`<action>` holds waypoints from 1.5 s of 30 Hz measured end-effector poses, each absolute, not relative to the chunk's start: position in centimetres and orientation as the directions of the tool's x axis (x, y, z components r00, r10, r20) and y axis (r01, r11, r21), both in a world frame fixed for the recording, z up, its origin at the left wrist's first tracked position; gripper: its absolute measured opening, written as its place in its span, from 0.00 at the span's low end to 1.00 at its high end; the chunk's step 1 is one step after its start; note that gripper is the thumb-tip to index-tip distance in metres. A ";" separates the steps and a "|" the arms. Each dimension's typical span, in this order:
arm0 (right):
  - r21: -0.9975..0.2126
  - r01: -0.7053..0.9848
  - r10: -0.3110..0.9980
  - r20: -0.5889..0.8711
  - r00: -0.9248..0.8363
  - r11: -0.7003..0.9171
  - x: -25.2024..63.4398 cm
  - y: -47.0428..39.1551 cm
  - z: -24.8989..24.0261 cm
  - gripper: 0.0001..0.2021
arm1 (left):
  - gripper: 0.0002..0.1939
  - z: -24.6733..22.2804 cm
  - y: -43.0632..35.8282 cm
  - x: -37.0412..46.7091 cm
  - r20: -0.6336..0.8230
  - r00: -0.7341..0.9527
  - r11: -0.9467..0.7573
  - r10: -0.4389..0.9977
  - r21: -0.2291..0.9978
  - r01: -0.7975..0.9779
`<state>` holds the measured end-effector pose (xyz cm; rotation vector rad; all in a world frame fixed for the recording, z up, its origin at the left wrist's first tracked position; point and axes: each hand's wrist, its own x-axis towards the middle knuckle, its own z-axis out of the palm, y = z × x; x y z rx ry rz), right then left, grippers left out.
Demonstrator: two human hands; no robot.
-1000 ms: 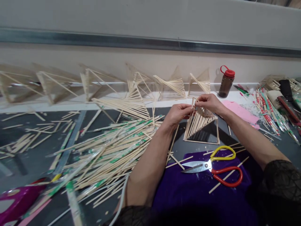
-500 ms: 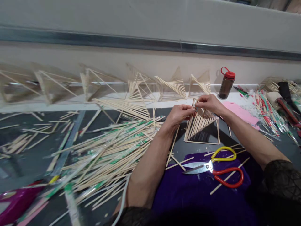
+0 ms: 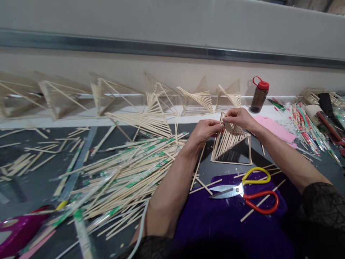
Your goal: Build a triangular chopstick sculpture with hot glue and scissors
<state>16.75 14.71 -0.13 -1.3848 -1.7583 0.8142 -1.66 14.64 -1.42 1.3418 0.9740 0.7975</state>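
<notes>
A small frame of thin wooden sticks (image 3: 229,145) stands on the dark table, its slats fanning out in a twist. My left hand (image 3: 205,132) pinches the frame's upper left edge from the left. From above and the right, my right hand (image 3: 238,118) closes its fingertips at the frame's top corner, close to the left fingertips. Scissors (image 3: 238,190) with one yellow and one red handle lie nearer me on a purple cloth (image 3: 215,223), blades pointing left. Loose sticks lie around and under them.
A big pile of sticks (image 3: 134,176) covers the table at left. More stick frames (image 3: 195,99) line the wall. A red-capped bottle (image 3: 260,96), pink paper (image 3: 275,130) and wrapped sticks are at right. A magenta tool (image 3: 21,230) and white cord (image 3: 142,226) are near front left.
</notes>
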 end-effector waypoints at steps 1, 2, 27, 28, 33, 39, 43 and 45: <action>-0.835 0.507 0.976 0.163 -0.144 0.214 16.8 14.7 -0.1 0.14 | 0.21 -1.4 14.7 -1.6 -0.108 0.409 0.086 0.906 0.994 0.072; -0.833 0.510 0.976 0.160 -0.146 0.213 16.8 14.6 0.0 0.13 | 0.21 -1.5 14.7 -1.6 -0.105 0.410 0.082 0.906 0.994 0.074; -0.915 0.334 0.971 0.190 -0.143 0.228 16.9 14.1 1.0 0.15 | 0.09 -1.9 14.9 -1.1 -0.065 0.412 0.056 0.909 0.998 0.035; -0.923 0.314 0.974 0.190 -0.125 0.221 17.0 14.2 1.1 0.16 | 0.10 -1.9 14.9 -1.2 -0.069 0.416 0.063 0.907 0.998 0.028; -0.933 0.295 0.978 0.189 -0.090 0.207 17.0 14.6 1.0 0.17 | 0.16 -2.0 15.0 -1.3 -0.080 0.415 0.086 0.906 0.996 0.005; -0.948 0.223 0.969 0.197 -0.147 0.226 16.9 14.9 0.7 0.16 | 0.18 -1.9 15.0 -1.4 -0.095 0.411 0.096 0.907 0.995 0.018; -0.950 0.237 0.976 0.175 -0.130 0.202 16.8 15.1 0.8 0.17 | 0.19 -1.8 14.9 -1.4 -0.096 0.411 0.096 0.907 0.995 0.021; -0.951 0.234 0.977 0.176 -0.121 0.201 16.7 15.1 0.9 0.17 | 0.20 -1.7 14.9 -1.4 -0.089 0.412 0.086 0.907 0.996 0.025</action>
